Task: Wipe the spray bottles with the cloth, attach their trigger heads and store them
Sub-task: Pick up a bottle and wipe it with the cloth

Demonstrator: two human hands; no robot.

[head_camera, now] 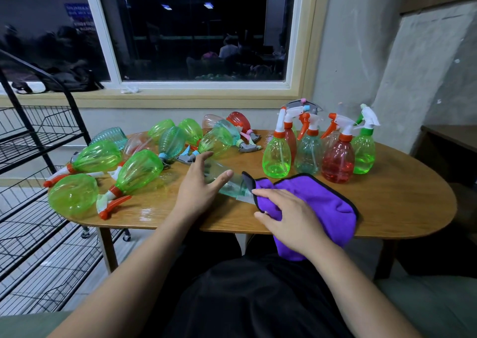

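Note:
A clear teal spray bottle [227, 185] without a trigger head lies on its side near the front of the wooden table [402, 208]. My left hand [200, 185] wraps over its body, thumb and fingers around it. My right hand [286, 219] rests on the purple cloth [325, 203], fingers spread, at the bottle's neck end. The cloth hangs over the table's front edge. Several bottles with trigger heads stand upright at the right, among them a red bottle [338, 162]. Several green, teal and pink bottles lie at the left, such as a green bottle [139, 171].
A black wire rack [38, 141] on wheels with several shelves stands left of the table. A window sill [154, 95] runs behind the table, with a dark bag on it. A concrete wall and a dark ledge are at the right.

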